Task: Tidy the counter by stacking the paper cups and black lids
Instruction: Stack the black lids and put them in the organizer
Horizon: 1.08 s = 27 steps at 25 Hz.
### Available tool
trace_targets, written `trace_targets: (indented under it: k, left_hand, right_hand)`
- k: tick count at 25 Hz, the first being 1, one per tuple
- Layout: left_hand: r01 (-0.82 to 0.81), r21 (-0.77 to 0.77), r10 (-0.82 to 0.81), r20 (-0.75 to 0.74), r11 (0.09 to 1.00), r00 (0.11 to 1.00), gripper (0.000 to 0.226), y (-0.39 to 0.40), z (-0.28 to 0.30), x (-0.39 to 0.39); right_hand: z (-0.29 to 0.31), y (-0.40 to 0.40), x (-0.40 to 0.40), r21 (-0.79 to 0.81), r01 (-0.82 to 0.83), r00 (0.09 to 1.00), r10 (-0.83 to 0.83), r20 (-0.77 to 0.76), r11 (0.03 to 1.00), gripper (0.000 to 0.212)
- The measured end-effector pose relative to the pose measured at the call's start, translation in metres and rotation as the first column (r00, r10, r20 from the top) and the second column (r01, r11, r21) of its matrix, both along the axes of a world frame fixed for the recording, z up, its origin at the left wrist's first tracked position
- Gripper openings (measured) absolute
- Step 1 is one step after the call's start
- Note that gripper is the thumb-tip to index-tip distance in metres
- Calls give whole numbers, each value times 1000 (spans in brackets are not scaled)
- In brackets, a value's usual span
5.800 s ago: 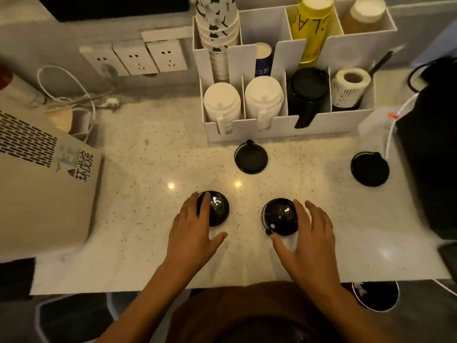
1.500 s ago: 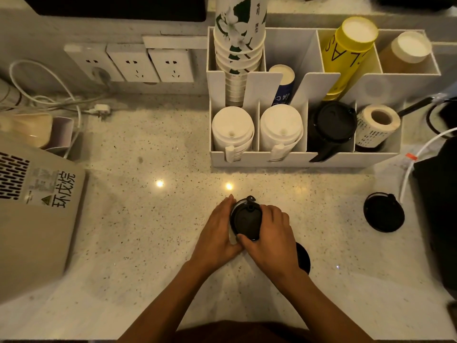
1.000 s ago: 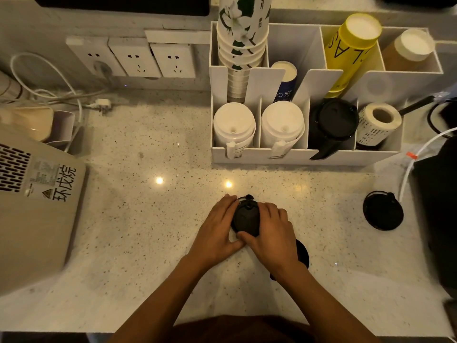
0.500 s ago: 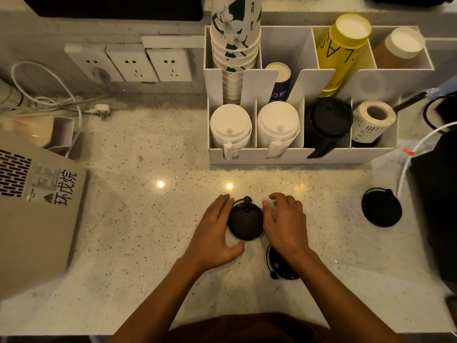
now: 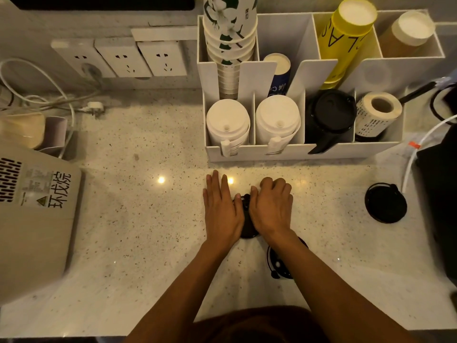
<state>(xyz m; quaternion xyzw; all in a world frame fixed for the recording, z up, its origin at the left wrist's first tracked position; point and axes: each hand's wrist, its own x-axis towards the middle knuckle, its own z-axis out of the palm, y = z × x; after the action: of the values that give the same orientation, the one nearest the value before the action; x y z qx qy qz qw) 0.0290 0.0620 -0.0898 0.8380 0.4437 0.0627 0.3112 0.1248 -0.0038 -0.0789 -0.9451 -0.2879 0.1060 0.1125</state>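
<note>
A black lid [image 5: 246, 220] lies on the counter at the centre, mostly covered by my hands. My left hand [image 5: 222, 211] lies flat over its left side, thumb on its top. My right hand [image 5: 272, 209] covers its right side with the fingers curled. Whether more than one lid sits there I cannot tell. A second black lid [image 5: 275, 264] lies partly under my right forearm. A third black lid [image 5: 385, 203] lies alone at the right. Patterned paper cups [image 5: 230, 33] stand stacked in the white organizer [image 5: 284, 154], which also holds a stack of black lids [image 5: 329, 117].
The organizer's front row has two stacks of white lids [image 5: 227, 122], [image 5: 278, 120] and a label roll [image 5: 378, 112]. A beige machine [image 5: 32, 219] fills the left side. Wall sockets [image 5: 138, 58] and cables [image 5: 49, 95] sit at the back left. A dark appliance [image 5: 440, 206] stands at the right edge.
Half a second ago my hands sat on either side of the central lid, leaving it uncovered. Both have closed in over it, and the lid has stayed in place.
</note>
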Motion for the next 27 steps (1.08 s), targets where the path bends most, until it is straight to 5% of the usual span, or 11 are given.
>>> trace_targets:
  k: [6,10,13,21,27]
  left_hand:
    - [101,56,-99,-42,993,994,62,0,-7,8]
    - [236,-17,-235,60,972,970,57,-4,-5,-10]
    - [404,59,-403,-25,913,915,65,-15,-6,-38]
    - [454,127,-428,-191,882,883,82,-15,-12,-48]
    - [473,131,-448,-182,871,875,81,-14,-15,-50]
  right_hand:
    - [-12,-3,-2,190,-91,995,96,-14,977,20]
    - [-10,-2,-2,173,-117,991,125,-37,978,25]
    - [-10,-2,0,157,-118,991,127,-47,981,26]
    - [11,0,4,26,-185,976,187,-115,982,25]
    - [64,-39,-56,-126,-344,873,267,-408,931,78]
